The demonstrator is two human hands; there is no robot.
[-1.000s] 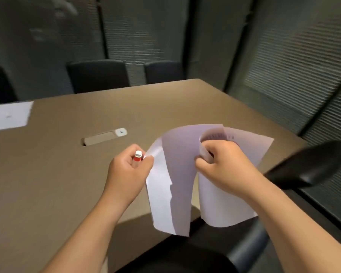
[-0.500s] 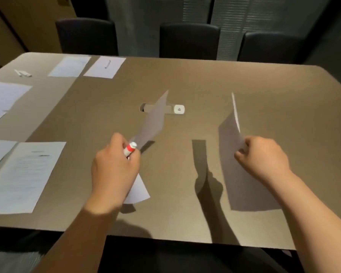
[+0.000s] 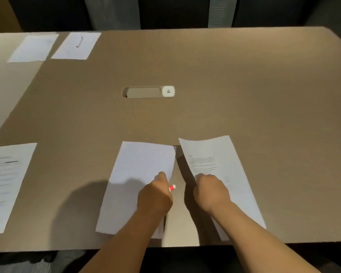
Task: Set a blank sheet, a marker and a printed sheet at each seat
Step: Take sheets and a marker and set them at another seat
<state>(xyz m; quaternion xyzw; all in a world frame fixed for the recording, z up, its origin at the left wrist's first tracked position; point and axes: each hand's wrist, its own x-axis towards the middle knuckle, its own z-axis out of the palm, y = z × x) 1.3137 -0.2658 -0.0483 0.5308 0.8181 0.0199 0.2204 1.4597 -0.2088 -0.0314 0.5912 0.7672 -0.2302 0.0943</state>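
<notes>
A blank white sheet [image 3: 138,174] lies near the table's front edge, right in front of me. My left hand [image 3: 156,196] rests on its right side, pinching its right edge, which curls up a little, with a red-and-white marker [image 3: 172,187] held in the same fist. To its right lies a printed sheet [image 3: 215,164] with lines of text. My right hand [image 3: 210,192] grips its left edge, which is lifted off the table.
The brown table [image 3: 244,95] has a cable slot with a white socket [image 3: 148,92] at its middle. Another printed sheet [image 3: 6,182] lies front left. Two sheets [image 3: 53,46] lie at the far left, one with a marker [image 3: 79,41] on it. Dark chairs stand behind.
Both hands have come down from mid-air and laid the two sheets onto the table side by side. The view has tilted down towards the front edge.
</notes>
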